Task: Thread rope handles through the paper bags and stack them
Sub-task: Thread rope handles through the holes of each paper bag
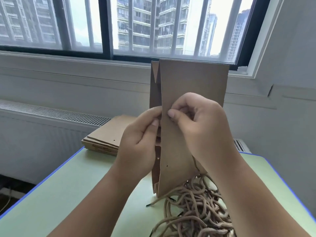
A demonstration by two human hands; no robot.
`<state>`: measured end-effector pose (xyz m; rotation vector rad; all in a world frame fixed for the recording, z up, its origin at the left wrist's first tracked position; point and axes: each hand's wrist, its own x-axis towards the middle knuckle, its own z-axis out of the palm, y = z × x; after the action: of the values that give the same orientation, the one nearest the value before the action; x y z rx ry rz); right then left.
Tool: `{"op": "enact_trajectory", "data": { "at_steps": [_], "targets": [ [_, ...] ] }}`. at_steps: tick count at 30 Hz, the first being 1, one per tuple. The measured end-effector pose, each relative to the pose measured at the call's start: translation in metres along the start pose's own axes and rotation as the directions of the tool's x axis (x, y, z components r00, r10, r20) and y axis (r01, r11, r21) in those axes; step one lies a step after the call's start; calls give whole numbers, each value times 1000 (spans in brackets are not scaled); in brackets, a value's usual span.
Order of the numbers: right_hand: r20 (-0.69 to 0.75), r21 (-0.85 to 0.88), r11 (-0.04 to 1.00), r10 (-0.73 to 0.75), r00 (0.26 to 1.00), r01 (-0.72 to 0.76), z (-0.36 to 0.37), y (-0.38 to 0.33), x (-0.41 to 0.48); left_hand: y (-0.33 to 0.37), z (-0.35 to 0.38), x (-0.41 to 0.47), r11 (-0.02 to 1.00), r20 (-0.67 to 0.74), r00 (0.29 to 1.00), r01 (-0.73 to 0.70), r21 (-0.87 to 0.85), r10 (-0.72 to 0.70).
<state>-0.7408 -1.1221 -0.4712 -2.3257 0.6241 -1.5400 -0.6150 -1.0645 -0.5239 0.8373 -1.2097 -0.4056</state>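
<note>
Holding a flat-folded brown paper bag (193,79) upright over the green desk (68,194), front and centre, top edge up against the lower window frame in view. Pinching its left folded edge with the left hand (138,141), thumb on the near side, remaining fingers curled behind the side pleat. Pressing the right hand (203,127) on the near panel just across from the left, thumb tip flat on the paper, fingers curled tight toward the palm; cannot tell about any rope end inside that curl. Both hands thus closed on the bag, close together, almost meeting across the fold. Near the bag's lower end, small punched holes (167,166), one on the near panel and another on the layer beside it. Bottom corner either touching the desk or just above it: cannot tell. Just right of and below the bag, on the desk: a loose tangle of tan rope handles (196,211), some with dark tips, one end stretched out leftward beneath the bag. Farther back, at the left corner of the desk and well apart from the hands: a stack of flat paper bags (106,134), a hole visible in the top one. Behind all, a barred window (153,23) with tower blocks beyond, and a white radiator (51,112) along the wall below.
</note>
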Motion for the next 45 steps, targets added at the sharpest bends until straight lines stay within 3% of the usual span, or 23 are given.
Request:
{"op": "enact_trajectory", "data": {
  "at_steps": [7,11,14,18,24,27,33,45],
  "targets": [
    [-30,49,996,-67,997,69,1,1,-13,1,7,-4,981,-80,989,-109,159,123],
    [-34,162,986,-27,999,32,4,1,-21,2,7,-6,904,-119,959,-194,380,256],
    [-38,270,963,35,999,-24,2,2,-33,5,11,-9,868,-118,950,-209,450,290],
    [-85,285,957,73,994,-46,0,4,-42,3,18,-12,872,-68,962,-207,444,263],
    [-116,256,966,48,992,-16,-1,3,-46,3,19,-14,955,-54,988,-124,270,144],
    [-125,194,981,6,992,18,-2,2,-45,9,18,-13,918,26,981,-189,349,192],
    [-97,131,990,-32,995,45,-5,1,-46,11,21,-11,851,4,970,-217,479,244],
    [102,281,929,223,969,-243,-12,29,-62,-9,26,-15,909,94,995,-5,418,-37]
  ]
}}
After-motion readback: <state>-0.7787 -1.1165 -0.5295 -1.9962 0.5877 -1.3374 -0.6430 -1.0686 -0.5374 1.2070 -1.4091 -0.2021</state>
